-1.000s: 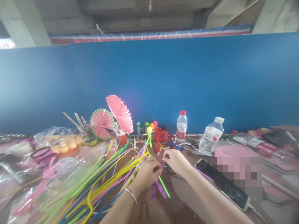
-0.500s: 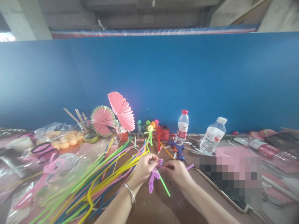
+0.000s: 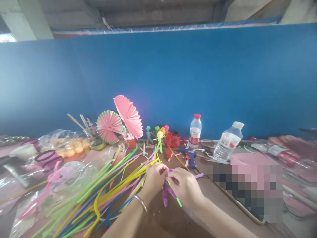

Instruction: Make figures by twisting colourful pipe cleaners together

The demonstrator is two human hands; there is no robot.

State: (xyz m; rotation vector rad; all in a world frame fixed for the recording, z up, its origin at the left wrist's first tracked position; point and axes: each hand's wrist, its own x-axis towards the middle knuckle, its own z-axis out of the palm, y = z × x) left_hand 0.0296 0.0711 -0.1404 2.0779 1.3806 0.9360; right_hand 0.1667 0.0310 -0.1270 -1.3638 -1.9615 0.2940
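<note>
My left hand (image 3: 155, 177), with a silver bangle at the wrist, pinches the upper left part of a purple fuzzy figure (image 3: 165, 195). Fingers of my right hand (image 3: 186, 185) close on the same figure from the right, near its top. The purple legs hang down between the hands. A green stem (image 3: 178, 201) pokes out below my right fingers, and a purple stem (image 3: 199, 176) shows beyond that hand. Behind the hands stand small fuzzy figures, among them a yellow-green one (image 3: 159, 142) and a red one (image 3: 169, 143).
Colourful pipe cleaners (image 3: 106, 195) spread over the left of the table. Behind are pink paper fans (image 3: 128, 115), a blue glue gun (image 3: 190, 158), and two upright bottles (image 3: 194, 134), (image 3: 228, 142). A partly pixelated dark device (image 3: 237, 195) lies at right.
My right hand has moved left and now touches the purple figure, covering part of it and the green stem. The view has shifted slightly.
</note>
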